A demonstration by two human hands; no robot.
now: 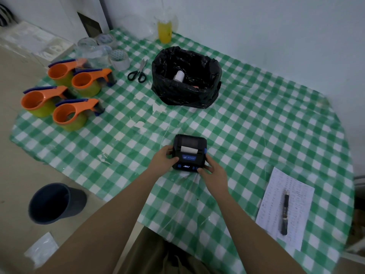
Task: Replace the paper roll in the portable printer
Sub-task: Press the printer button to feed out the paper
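The black portable printer (189,151) with blue buttons lies on the green checked tablecloth, its lid down and a white strip of paper showing at the slot. My left hand (165,158) grips its left side, thumb on top. My right hand (212,170) holds its lower right corner. A white paper roll (179,76) stands inside the black plastic bag (185,91) further back on the table.
Several orange tape dispensers (61,99) stand at the left, with tape rolls (118,58) and scissors (138,72) behind them. A printed sheet (296,196) with a pen (284,213) lies at the right. A yellow bottle (165,32) stands by the wall. A dark bin (53,202) is on the floor.
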